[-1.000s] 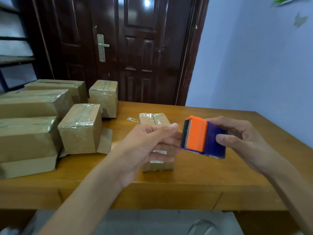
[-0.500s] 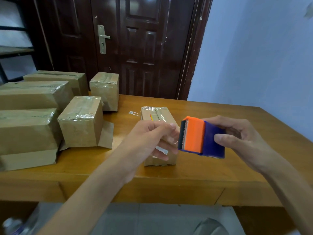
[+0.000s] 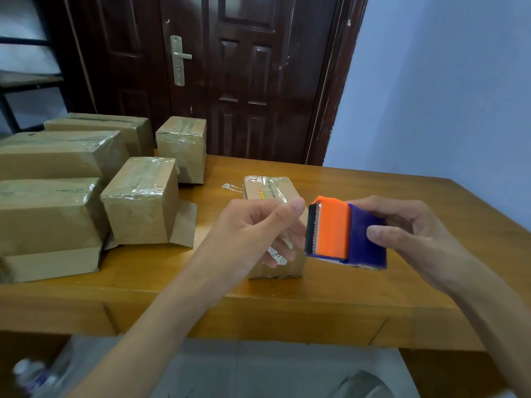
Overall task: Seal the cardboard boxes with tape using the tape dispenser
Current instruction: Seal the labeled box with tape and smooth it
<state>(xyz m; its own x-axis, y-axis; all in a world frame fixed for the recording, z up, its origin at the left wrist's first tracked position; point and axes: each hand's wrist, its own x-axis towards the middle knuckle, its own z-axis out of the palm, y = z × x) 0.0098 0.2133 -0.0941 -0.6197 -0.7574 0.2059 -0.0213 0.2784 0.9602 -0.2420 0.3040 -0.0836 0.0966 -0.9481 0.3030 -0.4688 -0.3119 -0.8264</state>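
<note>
My right hand point(image 3: 416, 234) grips an orange and blue tape dispenser point(image 3: 339, 231) above the wooden table point(image 3: 373, 285), with its toothed blade facing left. My left hand point(image 3: 258, 231) is right against that blade. Its fingers are curled, and its thumb and forefinger pinch at the tape end there. The clear tape itself is hard to make out. Below and behind both hands a small cardboard box point(image 3: 270, 188) lies on the table with shiny tape across its top, and my left hand partly hides it.
Several taped cardboard boxes point(image 3: 138, 196) are grouped on the table's left half, some with loose flaps on the tabletop. A dark wooden door point(image 3: 244, 81) stands behind, a blue wall point(image 3: 445, 96) to the right. A plastic bottle point(image 3: 31, 374) shows blurred at the bottom left.
My view has tipped down a little, so the table sits higher in the frame. Both hands stay together at the dispenser's blade, and my left fingers have curled slightly tighter.
</note>
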